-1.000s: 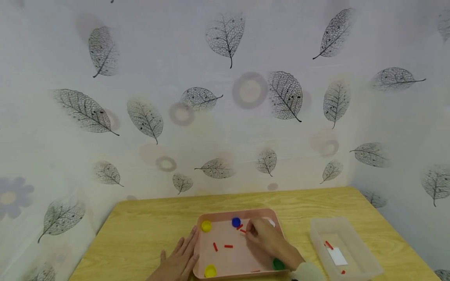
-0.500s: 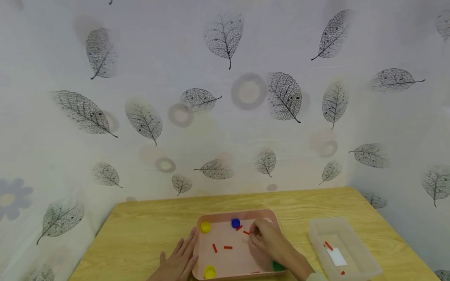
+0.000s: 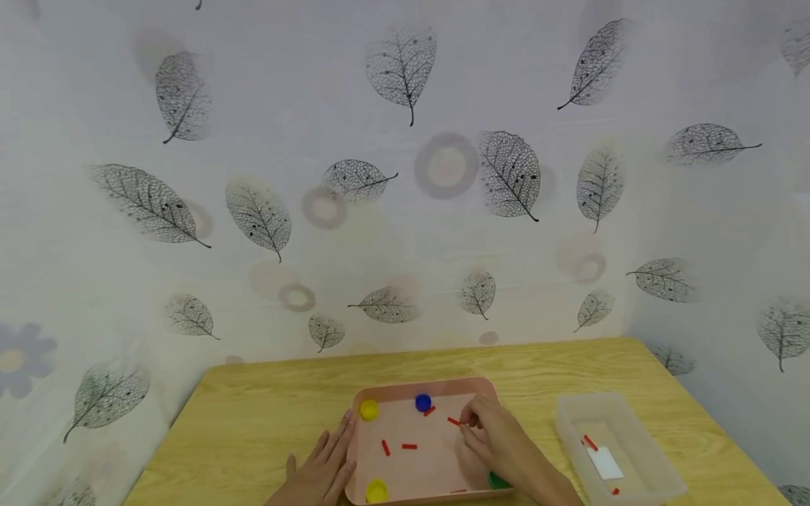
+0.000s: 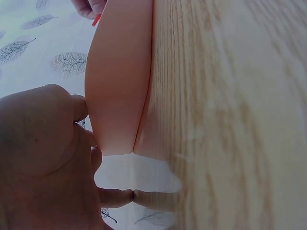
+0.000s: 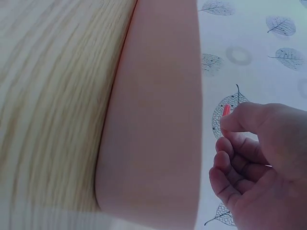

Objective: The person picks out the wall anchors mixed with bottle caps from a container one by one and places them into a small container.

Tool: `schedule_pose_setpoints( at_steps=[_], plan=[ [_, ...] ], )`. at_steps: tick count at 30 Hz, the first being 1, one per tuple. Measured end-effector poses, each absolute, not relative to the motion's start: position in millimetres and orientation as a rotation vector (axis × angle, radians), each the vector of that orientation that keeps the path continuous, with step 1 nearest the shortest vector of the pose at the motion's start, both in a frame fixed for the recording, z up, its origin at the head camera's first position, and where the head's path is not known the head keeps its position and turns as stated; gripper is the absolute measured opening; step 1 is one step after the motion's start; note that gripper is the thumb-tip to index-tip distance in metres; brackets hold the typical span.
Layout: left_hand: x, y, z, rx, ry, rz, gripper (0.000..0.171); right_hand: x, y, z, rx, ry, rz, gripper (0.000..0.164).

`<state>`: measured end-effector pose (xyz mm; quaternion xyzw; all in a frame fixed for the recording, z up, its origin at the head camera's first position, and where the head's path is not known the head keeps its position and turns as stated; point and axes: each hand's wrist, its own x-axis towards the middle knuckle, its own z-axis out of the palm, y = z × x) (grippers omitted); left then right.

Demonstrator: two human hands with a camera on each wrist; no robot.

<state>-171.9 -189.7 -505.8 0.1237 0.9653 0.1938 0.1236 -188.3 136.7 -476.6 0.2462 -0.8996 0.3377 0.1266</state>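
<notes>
My right hand (image 3: pixel 500 436) is over the right part of a shallow pink tray (image 3: pixel 430 469). Its thumb and index finger pinch a small red stick (image 3: pixel 453 422), whose tip also shows beyond the fingers in the right wrist view. My left hand (image 3: pixel 319 469) lies with straight fingers along the tray's left wall. Inside the tray, a blue round cap (image 3: pixel 422 403) has a second red stick (image 3: pixel 429 411) beside it. Two more sticks, one slanted (image 3: pixel 386 448) and one level (image 3: pixel 409 446), lie left of centre. Another thin red stick (image 3: pixel 458 491) shows near the front wall.
Yellow caps sit in the tray's back-left (image 3: pixel 369 410) and front-left (image 3: pixel 376 491) corners. A green cap (image 3: pixel 498 481) at front right is partly covered by my right wrist. Right of the tray, a translucent bin (image 3: pixel 652 467) holds a white card (image 3: pixel 605 463) and red pieces (image 3: pixel 590 443).
My right hand has moved slightly right, carrying the pinched red stick away from the blue cap. The white cap at back right is now hidden behind it. My left hand stays put.
</notes>
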Motion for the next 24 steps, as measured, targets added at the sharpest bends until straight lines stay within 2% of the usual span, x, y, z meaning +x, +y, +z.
schedule_pose_setpoints(
  at_steps=[10,24],
  plan=[
    [-174,-190,-508,0.341,2.795,0.576,0.069,-180,150,-467,0.598,-2.701,1.095,0.016],
    [-176,-191,-510,0.351,2.783,0.601,0.068,-174,174,-471,0.631,-2.421,0.98,0.031]
  ],
)
